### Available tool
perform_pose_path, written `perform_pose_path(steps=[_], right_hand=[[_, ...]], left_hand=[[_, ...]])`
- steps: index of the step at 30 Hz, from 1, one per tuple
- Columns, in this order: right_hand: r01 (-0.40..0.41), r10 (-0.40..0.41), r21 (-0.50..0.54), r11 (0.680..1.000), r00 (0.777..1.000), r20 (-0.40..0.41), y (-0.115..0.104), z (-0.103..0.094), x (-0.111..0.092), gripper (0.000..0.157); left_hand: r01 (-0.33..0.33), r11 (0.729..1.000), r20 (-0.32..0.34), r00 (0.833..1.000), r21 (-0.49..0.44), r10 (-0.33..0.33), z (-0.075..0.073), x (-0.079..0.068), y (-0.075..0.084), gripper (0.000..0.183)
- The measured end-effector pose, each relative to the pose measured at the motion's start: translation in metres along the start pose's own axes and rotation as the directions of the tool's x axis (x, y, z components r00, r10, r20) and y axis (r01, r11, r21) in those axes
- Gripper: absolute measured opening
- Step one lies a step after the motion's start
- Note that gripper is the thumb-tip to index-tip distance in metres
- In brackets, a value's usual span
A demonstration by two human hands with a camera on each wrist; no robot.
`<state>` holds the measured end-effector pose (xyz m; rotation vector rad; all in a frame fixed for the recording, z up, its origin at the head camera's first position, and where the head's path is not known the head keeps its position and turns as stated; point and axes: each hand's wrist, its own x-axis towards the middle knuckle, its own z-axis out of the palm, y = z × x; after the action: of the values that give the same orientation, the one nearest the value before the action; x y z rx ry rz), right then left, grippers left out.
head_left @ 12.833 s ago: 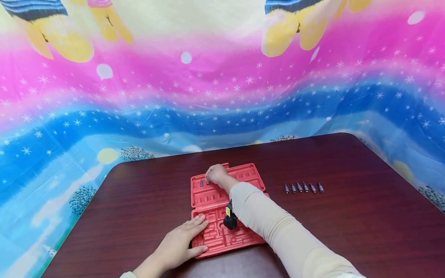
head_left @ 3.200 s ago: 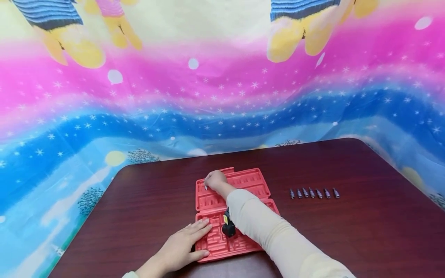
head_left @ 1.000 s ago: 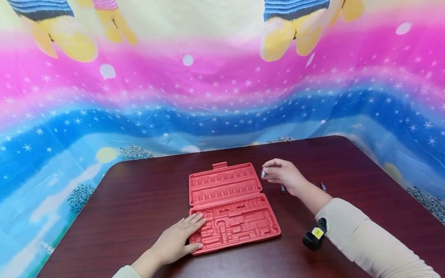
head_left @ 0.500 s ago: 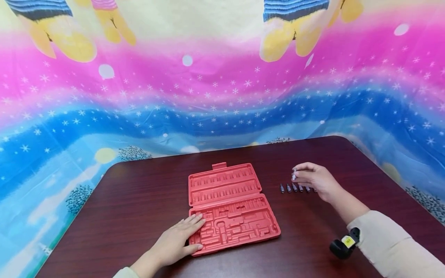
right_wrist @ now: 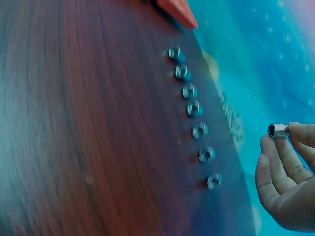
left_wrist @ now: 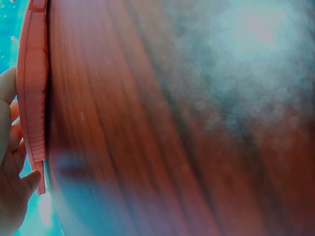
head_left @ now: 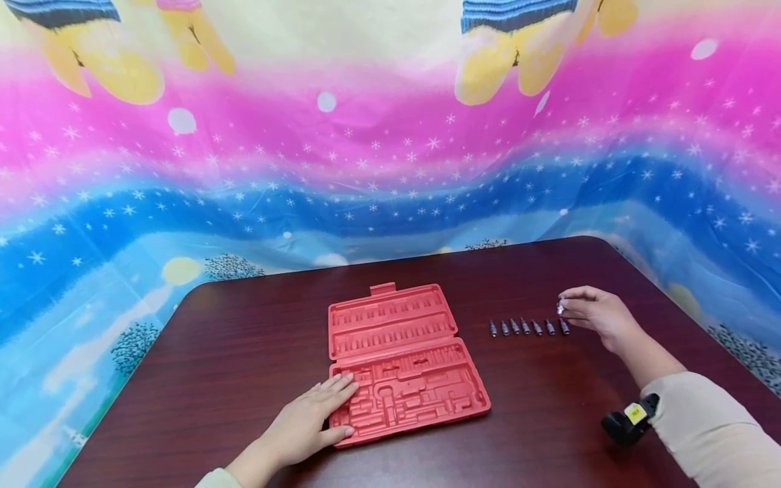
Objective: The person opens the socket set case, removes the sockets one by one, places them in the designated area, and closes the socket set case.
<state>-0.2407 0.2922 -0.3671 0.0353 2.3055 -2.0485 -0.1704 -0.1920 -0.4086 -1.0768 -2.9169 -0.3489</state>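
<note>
My right hand [head_left: 601, 315] pinches a small shiny bit socket [right_wrist: 279, 130] between thumb and fingertips. It is held above the table, near the right end of a row of several bit sockets [head_left: 526, 327]. In the right wrist view, the open ends of the row's sockets [right_wrist: 194, 108] face the camera, as does the end of the held one. My left hand [head_left: 311, 420] rests with straight fingers on the left edge of an open red plastic case [head_left: 409, 407]. No loose pieces show in the case's moulded slots. The left wrist view shows the case's side wall [left_wrist: 34, 73] beside the hand.
The dark red wooden table [head_left: 244, 352] carries the case in the middle and the row to its right. Behind hangs a printed cloth [head_left: 390, 135] with snowflakes. A black wrist camera [head_left: 628, 423] sits on the right sleeve.
Earlier my right hand was at the case's lid, where pieces sat on the left. Since then it has carried a bit socket rightward past the row, which gained one piece. My left hand stays put.
</note>
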Motion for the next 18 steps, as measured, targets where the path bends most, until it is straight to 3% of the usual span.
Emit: perform_pose_path(steps=[5,8,12,18], right_hand=[[-0.039,0.035,-0.124,0.992,0.999,-0.028,0.014,-0.019,0.002,0.007],[-0.069,0.064,-0.194,0.979,0.997,-0.03,0.02,-0.027,0.004,0.017],[-0.112,0.111,-0.256,0.96,0.994,-0.018,0.025,-0.033,0.006,0.029],[-0.132,0.145,-0.321,0.938,0.989,0.017,0.031,-0.035,0.011,0.028]], left_hand=[[0.001,1.0,-0.009,1.0,0.004,-0.001,0.0,0.0,0.0,0.059],[0.01,1.0,0.0,1.0,-0.005,-0.01,0.0,0.0,0.0,0.059],[0.022,1.0,0.02,1.0,-0.02,-0.021,-0.001,0.0,0.001,0.059],[0.022,1.0,0.025,0.999,-0.018,-0.021,-0.002,0.0,0.002,0.059]])
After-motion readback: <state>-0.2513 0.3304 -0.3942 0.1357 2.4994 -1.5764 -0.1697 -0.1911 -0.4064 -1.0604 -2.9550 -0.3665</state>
